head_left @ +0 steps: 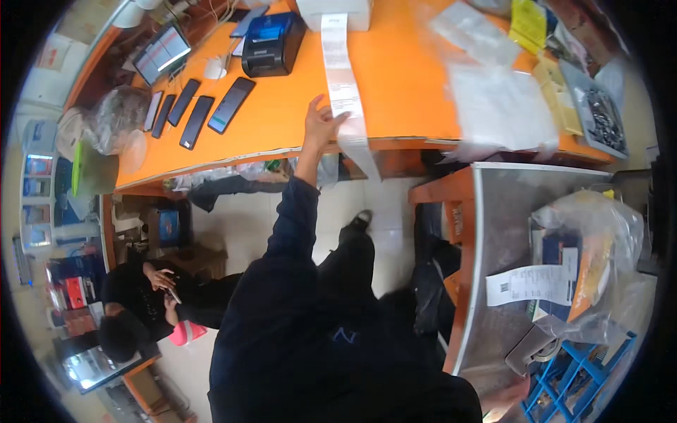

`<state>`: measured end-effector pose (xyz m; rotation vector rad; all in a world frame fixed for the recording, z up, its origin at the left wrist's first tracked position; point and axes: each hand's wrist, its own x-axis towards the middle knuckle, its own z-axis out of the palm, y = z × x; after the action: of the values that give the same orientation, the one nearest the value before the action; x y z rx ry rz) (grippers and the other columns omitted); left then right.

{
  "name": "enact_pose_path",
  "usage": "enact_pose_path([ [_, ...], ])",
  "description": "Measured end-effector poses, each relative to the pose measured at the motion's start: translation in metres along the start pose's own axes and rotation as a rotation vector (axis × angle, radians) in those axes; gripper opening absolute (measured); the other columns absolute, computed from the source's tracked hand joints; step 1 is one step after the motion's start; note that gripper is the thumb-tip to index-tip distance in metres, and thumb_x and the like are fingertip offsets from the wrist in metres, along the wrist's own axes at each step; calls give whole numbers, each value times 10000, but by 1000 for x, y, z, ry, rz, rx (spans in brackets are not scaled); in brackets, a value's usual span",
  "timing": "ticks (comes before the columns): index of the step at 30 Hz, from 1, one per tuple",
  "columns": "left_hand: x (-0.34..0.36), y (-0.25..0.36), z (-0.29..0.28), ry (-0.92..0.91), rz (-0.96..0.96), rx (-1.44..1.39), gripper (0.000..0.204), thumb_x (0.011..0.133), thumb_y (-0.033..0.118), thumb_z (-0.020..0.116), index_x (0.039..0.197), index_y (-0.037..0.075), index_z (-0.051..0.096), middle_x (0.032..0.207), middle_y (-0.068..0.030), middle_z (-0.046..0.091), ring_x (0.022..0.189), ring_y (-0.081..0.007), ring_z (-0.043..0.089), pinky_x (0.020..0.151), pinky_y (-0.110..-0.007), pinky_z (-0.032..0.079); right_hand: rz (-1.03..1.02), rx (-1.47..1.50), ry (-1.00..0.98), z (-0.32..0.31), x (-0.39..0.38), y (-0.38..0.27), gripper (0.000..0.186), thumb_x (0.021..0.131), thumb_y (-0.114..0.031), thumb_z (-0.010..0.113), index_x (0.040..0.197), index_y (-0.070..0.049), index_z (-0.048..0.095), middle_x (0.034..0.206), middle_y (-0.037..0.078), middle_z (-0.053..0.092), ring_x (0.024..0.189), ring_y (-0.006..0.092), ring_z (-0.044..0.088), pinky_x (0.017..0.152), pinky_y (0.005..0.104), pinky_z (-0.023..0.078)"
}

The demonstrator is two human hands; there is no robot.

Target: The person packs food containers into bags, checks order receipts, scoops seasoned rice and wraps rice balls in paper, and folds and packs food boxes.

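One long paper strip [341, 74] comes down from one white box [342, 15] across the orange table [409, 99], and its lower end hangs over the front edge. One left hand [324, 125] grasps this strip near that edge, with the thumb upon it. The right hand (I do not see it clearly) is in a state I cannot tell. Left of the strip are one black printer [270, 53], five phones [231, 106] in a row and one screen [162, 55]. One printed slip [525, 285] lies at right.
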<state>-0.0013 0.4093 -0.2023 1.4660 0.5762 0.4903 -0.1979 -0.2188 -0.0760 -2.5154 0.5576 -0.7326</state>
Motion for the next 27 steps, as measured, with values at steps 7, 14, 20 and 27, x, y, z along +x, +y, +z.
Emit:
enact_pose_path([
  [7, -32, 22, -18, -217, -225, -197, 356, 770, -11, 647, 1104, -20, 523, 1051, -69, 607, 968, -141, 568, 870, -277, 439, -301, 585, -917, 263, -74, -331, 308, 809, -65, 622, 1098, 9, 545, 1054, 131, 580, 974, 229, 557, 857, 322, 436],
  [14, -104, 70, -32, -672, -372, -53, 317, 793, 25, 646, 1092, -24, 549, 991, -104, 648, 938, -143, 598, 857, -283, 455, -78, 1001, -1481, 339, -57, -486, 833, 744, -171, 716, 1361, -3, 181, 992, 155, 636, 860, 228, 640, 740, 305, 506],
  [20, -132, 119, -20, -369, -575, -436, 298, 830, 23, 603, 1100, -44, 494, 984, -185, 639, 854, -215, 647, 779, -315, 523, -256, 1000, -1344, 350, -23, -578, 560, 780, 20, 621, 1281, 10, 371, 869, 113, 633, 749, 164, 615, 608, 246, 472],
  [27, -141, 129, -11, -192, -564, -536, 312, 838, 1, 586, 1129, -54, 488, 976, -144, 641, 875, -171, 629, 770, -272, 511, -69, 960, -1476, 338, -30, -550, 730, 837, -172, 627, 1378, 20, 177, 1023, 188, 597, 885, 168, 606, 745, 224, 465],
])
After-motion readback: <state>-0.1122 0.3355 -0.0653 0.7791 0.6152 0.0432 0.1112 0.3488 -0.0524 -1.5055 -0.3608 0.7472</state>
